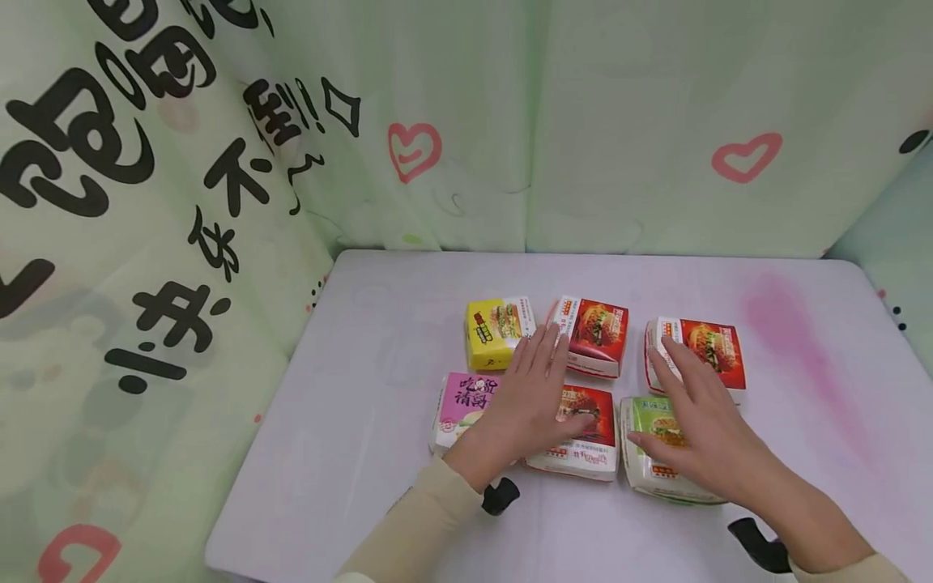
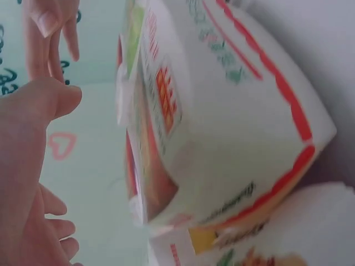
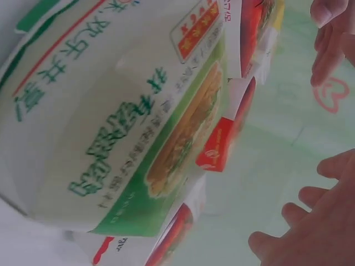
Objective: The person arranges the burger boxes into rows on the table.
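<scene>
My left hand (image 1: 521, 401), palm down with straight fingers, extends over the left group of burger boxes. Under or beside it are a purple-and-white box (image 1: 466, 398), a front red-and-white box (image 1: 594, 417), a yellow box (image 1: 487, 336) and a back red box (image 1: 601, 328). The right hand (image 1: 705, 433) spreads over a green-and-white burger box (image 1: 652, 474), its fingertips overlapping the right red box (image 1: 713, 348) in the head view. In the wrist views, both the left hand (image 2: 25, 149) and right hand (image 3: 321, 216) stand above the box tops and grip nothing.
The boxes lie in two rows on a pale table (image 1: 350, 437) with a pink smear (image 1: 798, 348) at the right. A light green curtain (image 1: 619, 97) with red hearts and black lettering hangs behind and to the left. Dark wrist straps (image 1: 758, 544) show on the forearms.
</scene>
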`<state>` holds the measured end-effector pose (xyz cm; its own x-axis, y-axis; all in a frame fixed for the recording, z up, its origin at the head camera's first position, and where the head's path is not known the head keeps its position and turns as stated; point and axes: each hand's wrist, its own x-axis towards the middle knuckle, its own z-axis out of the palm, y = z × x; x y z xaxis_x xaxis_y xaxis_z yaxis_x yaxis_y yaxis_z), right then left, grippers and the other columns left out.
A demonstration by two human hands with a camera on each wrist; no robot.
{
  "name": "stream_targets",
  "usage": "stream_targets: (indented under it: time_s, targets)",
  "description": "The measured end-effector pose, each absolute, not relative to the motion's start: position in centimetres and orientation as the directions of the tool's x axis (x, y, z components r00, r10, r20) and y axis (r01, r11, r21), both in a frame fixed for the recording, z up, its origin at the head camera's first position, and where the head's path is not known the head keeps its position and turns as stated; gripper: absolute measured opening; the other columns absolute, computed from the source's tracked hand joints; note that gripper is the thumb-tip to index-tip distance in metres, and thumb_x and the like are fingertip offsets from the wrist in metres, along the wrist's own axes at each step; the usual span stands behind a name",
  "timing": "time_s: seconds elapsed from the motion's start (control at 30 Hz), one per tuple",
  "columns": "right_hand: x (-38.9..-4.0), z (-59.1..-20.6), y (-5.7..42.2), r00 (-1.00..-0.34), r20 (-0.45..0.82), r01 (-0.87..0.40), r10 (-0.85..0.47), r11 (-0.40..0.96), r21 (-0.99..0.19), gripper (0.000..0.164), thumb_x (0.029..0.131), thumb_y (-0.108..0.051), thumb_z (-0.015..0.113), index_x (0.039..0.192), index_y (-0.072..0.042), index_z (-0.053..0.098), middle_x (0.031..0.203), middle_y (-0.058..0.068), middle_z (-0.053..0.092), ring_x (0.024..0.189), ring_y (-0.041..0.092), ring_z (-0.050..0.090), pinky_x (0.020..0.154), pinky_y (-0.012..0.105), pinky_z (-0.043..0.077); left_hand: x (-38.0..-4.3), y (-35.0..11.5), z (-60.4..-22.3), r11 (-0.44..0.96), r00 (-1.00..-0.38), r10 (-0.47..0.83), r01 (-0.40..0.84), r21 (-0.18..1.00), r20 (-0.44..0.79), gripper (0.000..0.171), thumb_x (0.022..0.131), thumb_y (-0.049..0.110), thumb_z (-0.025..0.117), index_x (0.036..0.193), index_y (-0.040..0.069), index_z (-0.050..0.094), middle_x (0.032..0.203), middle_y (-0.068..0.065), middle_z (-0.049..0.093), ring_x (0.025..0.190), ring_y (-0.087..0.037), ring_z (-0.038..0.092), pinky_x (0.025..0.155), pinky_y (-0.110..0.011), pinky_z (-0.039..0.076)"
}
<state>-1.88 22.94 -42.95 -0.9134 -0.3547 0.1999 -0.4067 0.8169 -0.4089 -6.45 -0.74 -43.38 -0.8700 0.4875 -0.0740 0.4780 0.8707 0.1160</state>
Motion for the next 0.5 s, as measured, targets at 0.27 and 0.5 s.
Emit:
stream_targets:
  time_s: [0.27, 0.5]
  targets:
    - [-3.9, -42.3, 21.2, -0.899, 0.16, -0.437, -0.408, 0.817, -0.375, 0.112, 0.079, -0.042, 0.079, 0.161, -0.015, 0.007, 0.165, 0.017, 0.01, 0.147, 0.042, 0.015, 0.115, 0.072, 0.018, -8.0, -2.7, -43.0, 0.908, -0.913, 0.406, 0.399, 0.129, -0.033, 0.104, 0.09, 0.064, 0.057, 0.16, 0.01, 0.004, 0.169, -0.007, 0.002, 0.156, -0.025, -0.001, 0.127, -0.041, 0.007]
    - [-5.9, -42.3, 19.4, -0.879, 0.135, -0.474, -0.458, 0.802, -0.365, 0.109, 0.081, -0.041, 0.079, 0.16, -0.01, 0.011, 0.164, 0.018, 0.012, 0.148, 0.041, 0.014, 0.119, 0.066, 0.016, -9.2, -4.2, -42.8, 0.923, -0.933, 0.357, 0.346, 0.171, -0.038, 0.101, 0.091, 0.061, 0.057, 0.159, 0.006, 0.007, 0.168, -0.01, 0.003, 0.156, -0.027, 0.001, 0.127, -0.04, 0.006]
